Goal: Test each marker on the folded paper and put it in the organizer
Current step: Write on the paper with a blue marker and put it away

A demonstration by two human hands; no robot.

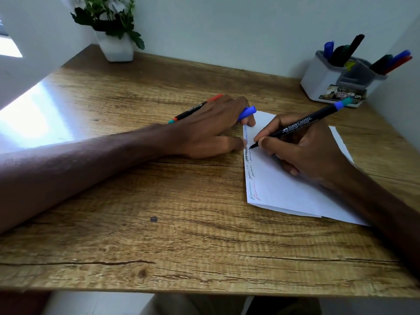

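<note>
A folded white paper (288,192) lies on the wooden desk at right, with several coloured scribbles along its left edge. My right hand (304,151) grips a black marker with a blue end (302,123), its tip touching the paper near the upper left edge. My left hand (209,130) rests on the desk by the paper's left corner and holds a blue cap (247,113) between its fingers. A black marker with an orange cap (195,109) lies on the desk, partly under that hand. The white and grey organizer (325,83) stands at the back right with several markers in it.
A white pot with a green plant (116,45) stands at the back left against the wall. The wooden desk (159,223) meets walls behind and to the right. Bright light glares on the desk's left side.
</note>
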